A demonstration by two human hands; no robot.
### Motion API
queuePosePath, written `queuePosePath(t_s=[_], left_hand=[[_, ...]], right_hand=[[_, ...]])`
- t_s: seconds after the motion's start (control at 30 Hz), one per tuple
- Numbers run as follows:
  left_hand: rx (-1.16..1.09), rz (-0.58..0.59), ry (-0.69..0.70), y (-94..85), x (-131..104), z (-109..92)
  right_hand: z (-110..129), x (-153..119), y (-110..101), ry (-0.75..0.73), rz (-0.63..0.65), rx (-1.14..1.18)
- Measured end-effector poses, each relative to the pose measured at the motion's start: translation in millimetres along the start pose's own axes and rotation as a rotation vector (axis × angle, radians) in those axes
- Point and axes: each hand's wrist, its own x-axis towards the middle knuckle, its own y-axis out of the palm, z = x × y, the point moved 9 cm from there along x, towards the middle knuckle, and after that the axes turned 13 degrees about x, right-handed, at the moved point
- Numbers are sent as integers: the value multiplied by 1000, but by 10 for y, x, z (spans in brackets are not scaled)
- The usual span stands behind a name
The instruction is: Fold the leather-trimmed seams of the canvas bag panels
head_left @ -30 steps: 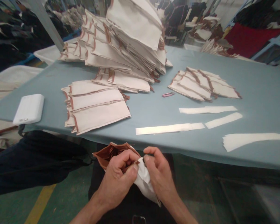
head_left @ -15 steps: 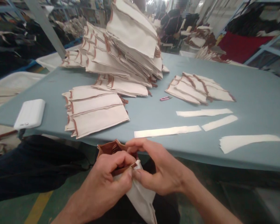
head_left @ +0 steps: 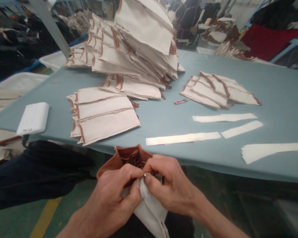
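Observation:
Over my lap, just below the table's front edge, both hands pinch a cream fabric bag (head_left: pixel 149 201) with a brown lining that looks like a pouch. My left hand (head_left: pixel 114 195) is closed on its upper edge. Beside it, my right hand (head_left: pixel 170 185) grips the same edge between thumb and forefinger, with a small white tip showing there. The fingertips of the two hands nearly touch. Behind them gapes a brown open pouch-like piece (head_left: pixel 124 153) with dark brown strips inside; whether it belongs to the same bag is hidden by my hands.
A tall heap of cream pieces with brown edging (head_left: pixel 141 29) stands on the blue-grey table (head_left: pixel 164 115). A smaller stack (head_left: pixel 106 115) lies front left, a fanned set (head_left: pixel 218 91) right. Pink thread snips (head_left: pixel 180 101), white strips (head_left: pixel 183 138) and a white power bank (head_left: pixel 33 118) also lie there.
My right hand's fingers have drawn in to a tighter pinch at the edge. The brown opening shows wider, with the strips inside more visible. The view has shifted slightly.

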Motion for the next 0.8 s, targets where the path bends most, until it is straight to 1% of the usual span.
queuePosePath(t_s=[0.07, 0.13, 0.23, 0.3, 0.37, 0.5, 0.57, 0.63, 0.67, 0.73, 0.8], left_hand=[[15, -31, 61, -6, -19, -23], [7, -49, 146, -1, -47, -58], [-15, -33, 299, 31, -112, -125], [-31, -8, 372, 57, -148, -155], [-34, -10, 411, 59, -158, -176], [33, -51, 452, 53, -146, -227], [47, -59, 444, 54, -154, -238], [28, -67, 391, 29, -165, -224], [15, -67, 349, 8, -167, -209], [-27, -32, 229, -29, -152, -157], [-86, 97, 107, 10, -120, -108]], right_hand=[[-77, -37, 9, 38, -41, 45], [-135, -74, 33, 75, -30, 115], [-172, -104, 78, 141, 68, 264], [-201, -106, 105, 227, 147, 370], [-252, -101, 134, 335, 207, 447], [-380, -100, 193, 508, 257, 519], [-408, -122, 215, 548, 286, 505], [-386, -153, 203, 549, 307, 438], [-352, -160, 172, 526, 299, 379], [-216, -148, 79, 410, 256, 225], [-8, -131, -17, 227, 193, 64]])
